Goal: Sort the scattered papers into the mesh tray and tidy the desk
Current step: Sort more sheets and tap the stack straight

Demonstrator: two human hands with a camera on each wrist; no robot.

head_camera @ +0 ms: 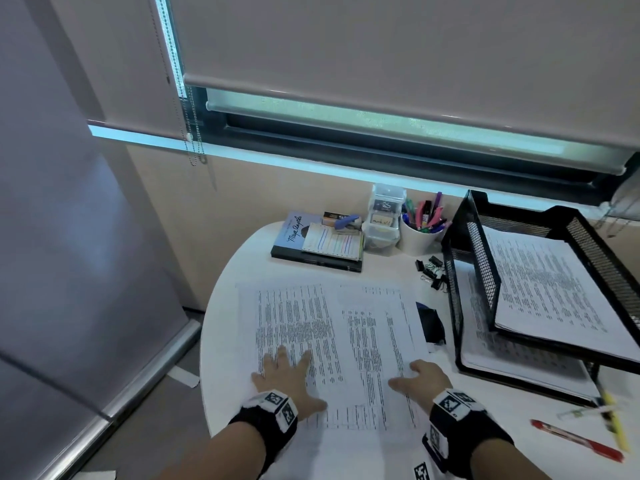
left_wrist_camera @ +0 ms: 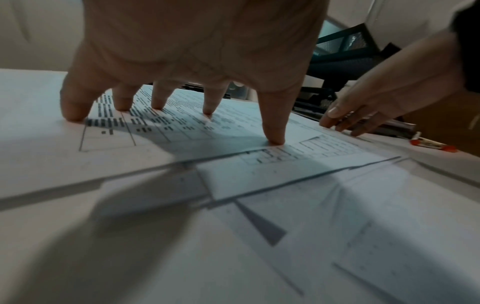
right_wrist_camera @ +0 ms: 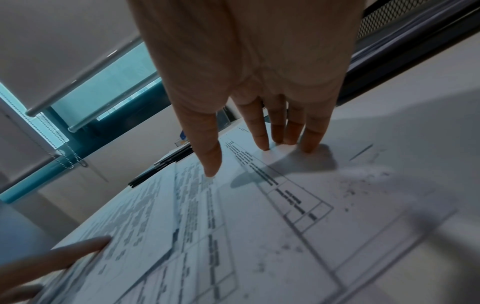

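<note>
Printed sheets lie overlapped across the white round table in front of me. My left hand lies spread on the left sheet, its straight fingertips pressing the paper. My right hand rests flat on the right sheet, fingers straight and together, thumb out to the left. A black two-tier mesh tray stands at the right, with stacks of printed pages in both tiers. Neither hand holds anything.
Behind the sheets are a stack of notebooks, a clear drawer box, a white cup of pens and loose binder clips. A dark object pokes out beside the papers. A red pen and yellow highlighter lie front right.
</note>
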